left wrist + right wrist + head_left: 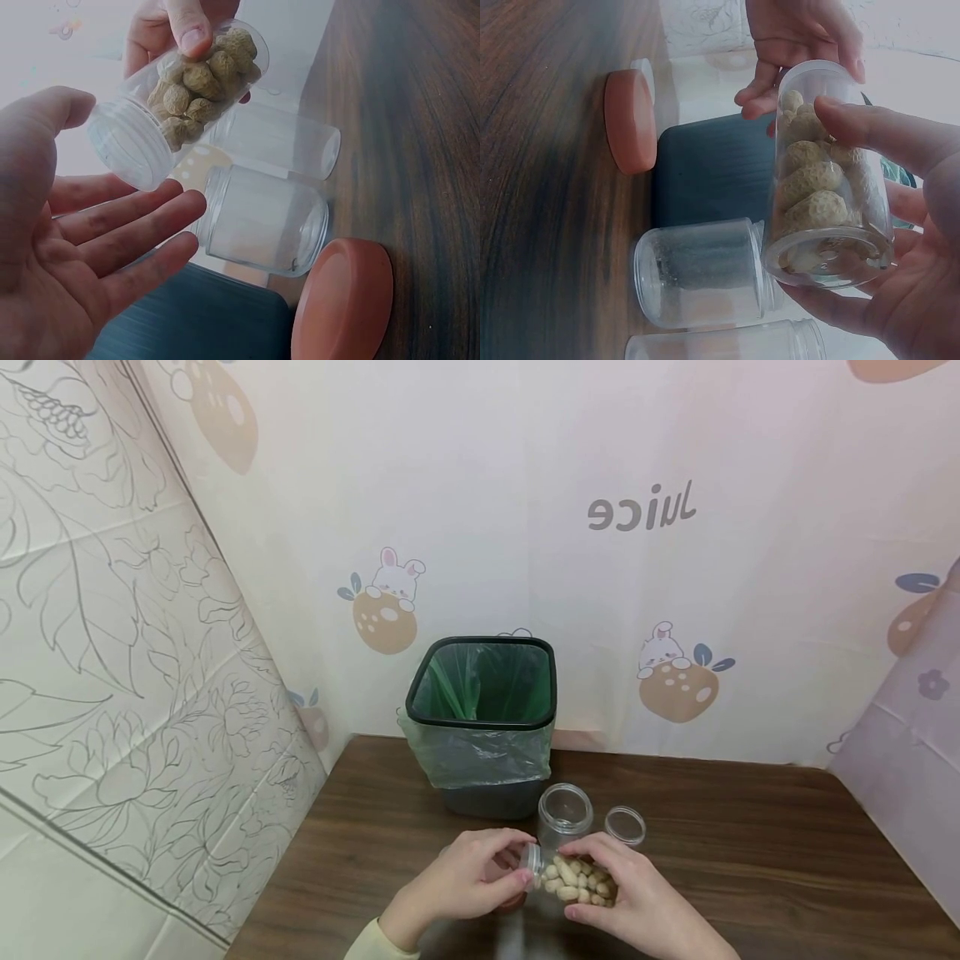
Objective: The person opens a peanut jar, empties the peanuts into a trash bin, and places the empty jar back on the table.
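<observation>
A clear jar of unshelled peanuts [573,881] lies tilted on its side between the two hands, above the table. My right hand [637,893] grips its body, with the thumb on one side and the fingers behind, as the right wrist view shows. My left hand [82,217] is at the jar's clear screw lid [133,146]. Its thumb tip is at the lid's edge and its fingers are spread nearly straight beneath; whether they press on it I cannot tell. The lid sits on the jar's mouth.
Behind the hands stand a clear open jar [565,810] and a second clear jar [277,139]. A reddish-brown round dish [345,300] is under my left hand. A dark bin [491,802] with a green liner stands at the back of the wooden table [712,827].
</observation>
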Demonstrator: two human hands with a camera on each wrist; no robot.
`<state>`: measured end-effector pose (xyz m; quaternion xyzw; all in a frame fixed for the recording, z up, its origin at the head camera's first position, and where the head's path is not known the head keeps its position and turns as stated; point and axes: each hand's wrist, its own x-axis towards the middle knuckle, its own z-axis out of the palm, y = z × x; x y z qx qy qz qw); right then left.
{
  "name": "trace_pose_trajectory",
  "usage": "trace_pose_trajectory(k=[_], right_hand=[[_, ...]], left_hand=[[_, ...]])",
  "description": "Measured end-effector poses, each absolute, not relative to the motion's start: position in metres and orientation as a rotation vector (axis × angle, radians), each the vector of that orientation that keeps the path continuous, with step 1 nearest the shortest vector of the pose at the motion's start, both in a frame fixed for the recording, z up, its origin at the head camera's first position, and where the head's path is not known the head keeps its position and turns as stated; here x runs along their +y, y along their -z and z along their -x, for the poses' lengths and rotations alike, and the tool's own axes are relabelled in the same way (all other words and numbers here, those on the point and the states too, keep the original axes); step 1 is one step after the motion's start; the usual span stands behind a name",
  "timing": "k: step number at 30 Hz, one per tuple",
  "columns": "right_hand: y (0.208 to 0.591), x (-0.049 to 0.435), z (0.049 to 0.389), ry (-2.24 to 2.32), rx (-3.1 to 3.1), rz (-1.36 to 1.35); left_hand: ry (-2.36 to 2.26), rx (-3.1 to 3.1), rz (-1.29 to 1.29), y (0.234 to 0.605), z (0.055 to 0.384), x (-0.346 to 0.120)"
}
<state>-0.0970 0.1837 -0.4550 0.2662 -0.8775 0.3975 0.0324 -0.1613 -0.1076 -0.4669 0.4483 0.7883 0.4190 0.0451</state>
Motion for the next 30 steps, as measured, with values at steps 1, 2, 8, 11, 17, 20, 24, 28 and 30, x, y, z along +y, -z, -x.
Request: trace_pose_trajectory(k=[1,2,8,11,17,20,24,28,30], right_hand=[[0.4553,0.1836,0.0969,-1.222,-2.699,-0.819],[0.4556,0.1833,0.0967,-1.221,-2.696,-0.82],[0.4552,0.183,0.0963,-1.232,-2.699,-0.818],[0.4545,0.1833,0.0968,-1.24,-2.707,-0.815],[0.455,0.1835,0.0971,-1.24,-2.696,-0.829],[0.4554,0.1835,0.0969,-1.239,-2.687,-0.831],[0.4558,0.1835,0.0969,-1.231,-2.68,-0.832],[0.4559,0.1836,0.0971,-1.227,-2.675,-0.837],[0.4557,0.1837,0.0971,-1.23,-2.672,-0.839]], left_hand=[[-1.273,2.412,-1.361,0.4671,0.1613,-0.1076],[-1.268,2.416,-1.354,0.4673,0.1612,-0.1076],[-1.255,2.427,-1.344,0.4685,0.1616,-0.1076],[-1.251,2.431,-1.343,0.4679,0.1616,-0.1077],[-1.236,2.448,-1.366,0.4686,0.1627,-0.1077],[-1.223,2.46,-1.395,0.47,0.1639,-0.1075],[-1.217,2.46,-1.41,0.4708,0.1647,-0.1073],[-1.24,2.437,-1.391,0.4699,0.1643,-0.1072],[-1.255,2.424,-1.386,0.4694,0.164,-0.1074]])
